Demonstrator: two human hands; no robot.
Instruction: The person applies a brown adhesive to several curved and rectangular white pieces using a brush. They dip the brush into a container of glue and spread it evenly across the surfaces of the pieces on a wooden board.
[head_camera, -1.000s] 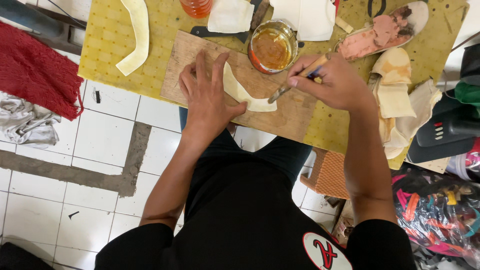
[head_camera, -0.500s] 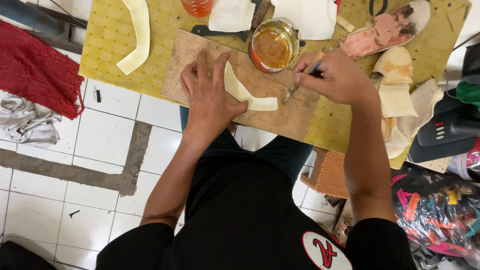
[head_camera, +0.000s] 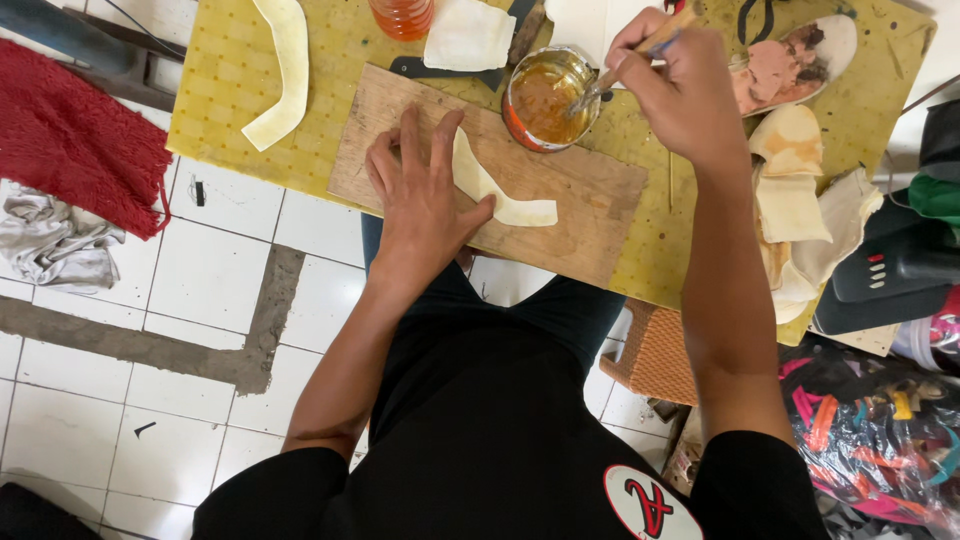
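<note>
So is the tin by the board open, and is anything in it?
Open, no lid: the tin holds amber liquid, and the brush in the right hand dips into it.

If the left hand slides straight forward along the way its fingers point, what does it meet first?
Probably the dark flat piece just past the wooden board's far edge; the left hand now presses the pale curved strip. Depth is unclear.

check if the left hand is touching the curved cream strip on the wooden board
Touching. The head view shows the left hand flat on the wooden board, fingers pressing the upper end of the curved cream strip.
</note>
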